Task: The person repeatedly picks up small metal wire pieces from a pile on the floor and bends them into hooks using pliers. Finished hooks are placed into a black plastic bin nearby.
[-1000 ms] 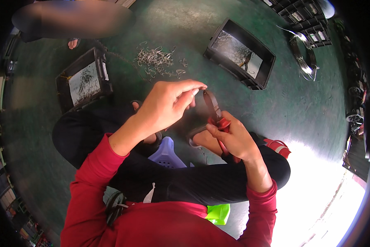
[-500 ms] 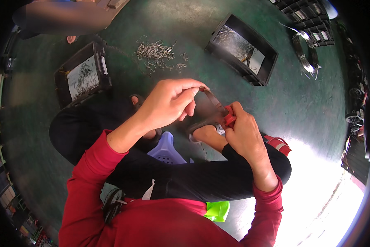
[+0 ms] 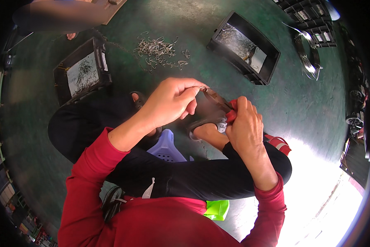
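Observation:
My right hand (image 3: 247,125) is closed round the red handles of a pair of pliers (image 3: 218,99). The jaws of the pliers point up and left, to the fingertips of my left hand (image 3: 174,101). That hand has thumb and forefinger pinched together on a small, thin piece, which looks like bent wire (image 3: 202,87). Its exact shape is too small to make out. Both hands are held in front of me over the green floor, above my crossed legs.
Ahead lies a pile of bent wire hooks (image 3: 156,48). Black crates with dark wire pieces stand at the left (image 3: 102,78) and right (image 3: 271,61). A wire coil (image 3: 306,57) lies farther right. A purple plastic stool (image 3: 167,148) is between my legs.
The handles of the pliers have spread apart, and my right hand has shifted slightly up and right. My left hand keeps its pinch in nearly the same place.

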### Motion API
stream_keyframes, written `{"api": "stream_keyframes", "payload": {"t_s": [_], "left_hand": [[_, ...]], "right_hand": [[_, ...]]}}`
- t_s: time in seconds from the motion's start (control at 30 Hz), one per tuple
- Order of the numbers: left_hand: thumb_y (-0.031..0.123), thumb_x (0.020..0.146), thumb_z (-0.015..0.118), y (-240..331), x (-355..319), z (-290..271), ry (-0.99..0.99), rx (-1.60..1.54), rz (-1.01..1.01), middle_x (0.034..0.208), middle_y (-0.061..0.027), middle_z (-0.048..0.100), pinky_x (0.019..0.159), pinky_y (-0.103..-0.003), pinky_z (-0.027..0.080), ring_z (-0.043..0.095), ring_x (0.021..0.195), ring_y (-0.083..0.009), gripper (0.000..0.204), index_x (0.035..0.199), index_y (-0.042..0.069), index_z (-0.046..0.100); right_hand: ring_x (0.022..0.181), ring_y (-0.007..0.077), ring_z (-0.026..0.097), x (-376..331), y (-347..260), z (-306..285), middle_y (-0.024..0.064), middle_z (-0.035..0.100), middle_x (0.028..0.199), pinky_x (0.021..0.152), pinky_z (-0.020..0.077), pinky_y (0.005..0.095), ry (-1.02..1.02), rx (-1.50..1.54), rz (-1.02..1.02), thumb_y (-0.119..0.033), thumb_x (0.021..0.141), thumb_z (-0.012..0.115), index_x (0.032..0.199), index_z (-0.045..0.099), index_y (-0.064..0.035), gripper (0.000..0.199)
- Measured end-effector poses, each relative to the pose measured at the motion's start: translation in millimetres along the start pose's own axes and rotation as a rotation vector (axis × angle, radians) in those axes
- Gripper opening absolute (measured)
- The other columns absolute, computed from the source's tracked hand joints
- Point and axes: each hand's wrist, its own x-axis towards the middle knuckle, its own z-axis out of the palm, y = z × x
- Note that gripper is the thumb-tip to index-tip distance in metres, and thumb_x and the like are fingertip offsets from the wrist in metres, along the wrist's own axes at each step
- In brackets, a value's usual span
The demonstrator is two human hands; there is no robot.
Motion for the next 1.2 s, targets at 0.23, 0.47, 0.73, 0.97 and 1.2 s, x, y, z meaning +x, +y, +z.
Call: {"api": "stream_keyframes", "payload": {"t_s": [0.23,0.47,0.73,0.97,1.2], "left_hand": [[0.013,0.100,0.046,-5.8,3.5,-1.0,-0.017,-0.041,-0.048,0.066,-0.0012,0.057,0.045,-0.020,0.036,0.046,0.053,-0.0042,0.029,0.119,-0.002,0.061],[0.012,0.102,0.039,-4.2,11.4,-8.5,-0.120,0.200,0.037,0.075,-0.0019,0.060,0.050,-0.020,0.041,0.051,0.059,-0.0048,0.034,0.131,0.005,0.054],[0.018,0.099,0.048,-0.7,18.3,-26.3,-0.262,-0.440,-0.088,0.089,-0.0106,0.064,0.055,-0.023,0.046,0.062,0.069,-0.0150,0.019,0.108,0.002,0.055],[0.016,0.095,0.054,-2.5,19.6,-26.5,-0.294,-0.689,-0.179,0.091,-0.0089,0.064,0.055,-0.024,0.046,0.064,0.071,-0.0175,0.013,0.102,0.005,0.057],[0.018,0.095,0.056,1.9,17.6,-27.2,-0.332,-0.557,-0.130,0.080,-0.0050,0.063,0.054,-0.023,0.044,0.059,0.062,-0.0136,0.015,0.098,0.004,0.059]], "right_hand": [[0.088,0.0345,0.058,-1.2,6.1,6.1,0.0135,0.057,0.089,0.072,0.0437,0.0473,0.013,-0.148,-0.031,0.004,0.068,0.063,0.097,0.048,-0.0045,0.033],[0.094,0.0381,0.060,6.2,19.4,-5.6,0.0172,0.062,0.098,0.078,0.0469,0.0458,-0.151,0.069,0.020,-0.005,0.078,0.067,0.109,0.049,-0.0016,0.036],[0.101,0.0393,0.061,4.7,27.0,-22.6,0.0211,0.064,0.105,0.084,0.0474,0.0424,-0.372,0.448,0.161,-0.016,0.084,0.067,0.119,0.050,-0.0022,0.041],[0.097,0.0320,0.064,1.6,32.3,-23.7,0.0162,0.067,0.103,0.083,0.0485,0.0376,-0.362,0.459,0.140,-0.014,0.085,0.068,0.117,0.053,-0.0021,0.037],[0.092,0.0250,0.063,1.6,28.9,-29.4,0.0138,0.066,0.101,0.082,0.0481,0.0338,-0.392,0.609,0.109,-0.015,0.086,0.069,0.118,0.052,-0.0016,0.038]]}}
